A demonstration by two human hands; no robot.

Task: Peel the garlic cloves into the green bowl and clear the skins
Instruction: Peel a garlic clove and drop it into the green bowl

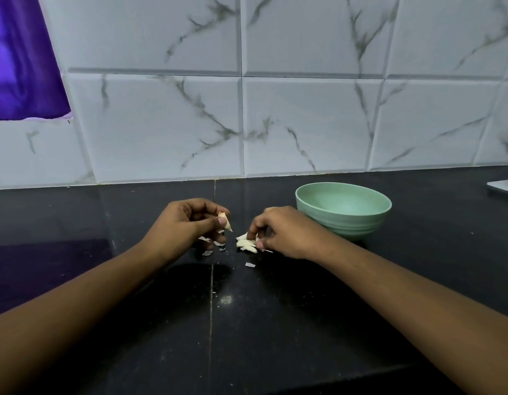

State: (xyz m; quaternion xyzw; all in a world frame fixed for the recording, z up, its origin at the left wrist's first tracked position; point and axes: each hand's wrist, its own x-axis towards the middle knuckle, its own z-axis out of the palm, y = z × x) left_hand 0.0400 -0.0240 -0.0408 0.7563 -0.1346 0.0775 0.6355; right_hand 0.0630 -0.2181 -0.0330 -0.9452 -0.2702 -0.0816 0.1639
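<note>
Two bare forearms come in from 7 and 5 o'clock over the dark, glossy worktop (247,323). A small scrap of skin (250,264) lies on it just short of the hands, at 6 o'clock from them, and more skin flakes (207,253) lie under the left hand (187,226).

That left hand is curled, thumb against fingertips, and pinches a single garlic clove (226,222) clear of the worktop. The clove's long axis runs nearly upright in the picture, with the pointed tip down toward 5 o'clock and the blunt end up among the fingers.

At 3 o'clock from it, close but apart, the right hand (284,232) arches down with bent fingers. Thumb and forefinger pinch at a pile of cloves (247,246) lying on the worktop, their long axes roughly along 10 to 4 o'clock (whether any is lifted cannot be told).

The green bowl (349,226) stands upright at 2 o'clock from the right hand, just behind its knuckles; its visible inside shows only pale green.

Farther back rises a wall of white marbled tiles (304,124), with a purple curtain (19,67) at 10 o'clock.
</note>
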